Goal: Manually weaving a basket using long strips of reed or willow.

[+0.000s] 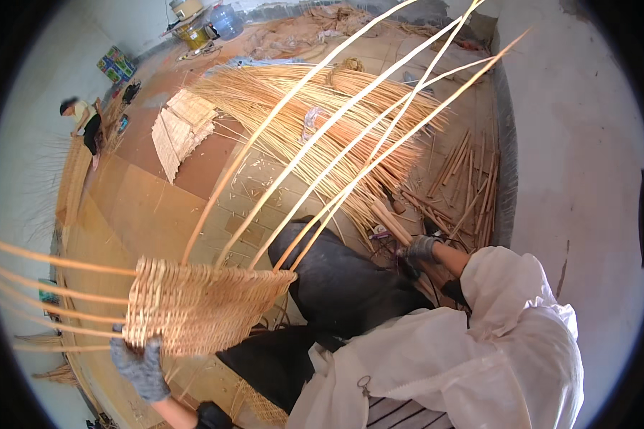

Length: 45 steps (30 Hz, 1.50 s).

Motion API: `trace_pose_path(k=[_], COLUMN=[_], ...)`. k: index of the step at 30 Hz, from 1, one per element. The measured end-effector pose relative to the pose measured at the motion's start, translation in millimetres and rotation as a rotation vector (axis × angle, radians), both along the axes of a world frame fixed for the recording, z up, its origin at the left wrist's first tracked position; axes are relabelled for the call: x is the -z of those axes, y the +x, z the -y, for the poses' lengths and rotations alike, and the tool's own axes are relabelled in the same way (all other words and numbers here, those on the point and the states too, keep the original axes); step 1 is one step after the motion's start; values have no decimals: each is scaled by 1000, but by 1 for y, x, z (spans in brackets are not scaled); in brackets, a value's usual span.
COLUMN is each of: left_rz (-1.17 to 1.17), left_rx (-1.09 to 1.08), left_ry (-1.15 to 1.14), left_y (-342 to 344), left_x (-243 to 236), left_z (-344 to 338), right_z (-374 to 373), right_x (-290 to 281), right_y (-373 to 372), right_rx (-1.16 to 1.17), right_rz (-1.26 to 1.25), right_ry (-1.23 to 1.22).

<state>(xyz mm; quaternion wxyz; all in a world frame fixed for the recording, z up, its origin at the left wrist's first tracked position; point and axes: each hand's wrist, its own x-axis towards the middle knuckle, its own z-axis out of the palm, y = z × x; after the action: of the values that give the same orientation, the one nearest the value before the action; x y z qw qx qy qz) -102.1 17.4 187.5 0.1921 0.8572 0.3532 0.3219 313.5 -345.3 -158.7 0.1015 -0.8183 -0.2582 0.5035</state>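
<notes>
My left hand [142,368], in a grey glove, grips the lower left edge of a woven wicker panel [200,304]. The panel hangs tilted in front of my dark-clad legs [343,275]. Long pale willow rods [311,143] rise from its top edge and fan toward the upper right. More rods [61,292] stick out from its left side. Over on the right, my right hand [423,250], gloved too, reaches down beside thick wooden sticks [391,222] and some dark objects. Its fingers are too hidden to show what they hold.
Behind my legs lies a big heap of willow rods [336,118]. Flat woven pieces [182,129] rest on boards to its left. Short sticks [472,182] lie along the right wall [572,143]. Another person [86,121] works at the far left. A blue water jug [226,23] stands at the back.
</notes>
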Motion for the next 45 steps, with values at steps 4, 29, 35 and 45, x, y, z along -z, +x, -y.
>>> trace_pose_path(k=[4, 29, 35, 45], left_rz=[25, -377, -604, -493], left_rx=[-158, -713, -441, -353], left_ry=[-22, -310, 499, 389], left_y=[1, 14, 18, 15], left_x=[-7, -28, 1, 7], left_z=[37, 107, 82, 61], right_z=[-44, -156, -101, -257], right_x=[41, 211, -66, -320], right_y=[9, 10, -19, -142], right_rx=[242, -51, 886, -49], right_rz=[-116, 834, -200, -285], right_ry=[194, 296, 1154, 970])
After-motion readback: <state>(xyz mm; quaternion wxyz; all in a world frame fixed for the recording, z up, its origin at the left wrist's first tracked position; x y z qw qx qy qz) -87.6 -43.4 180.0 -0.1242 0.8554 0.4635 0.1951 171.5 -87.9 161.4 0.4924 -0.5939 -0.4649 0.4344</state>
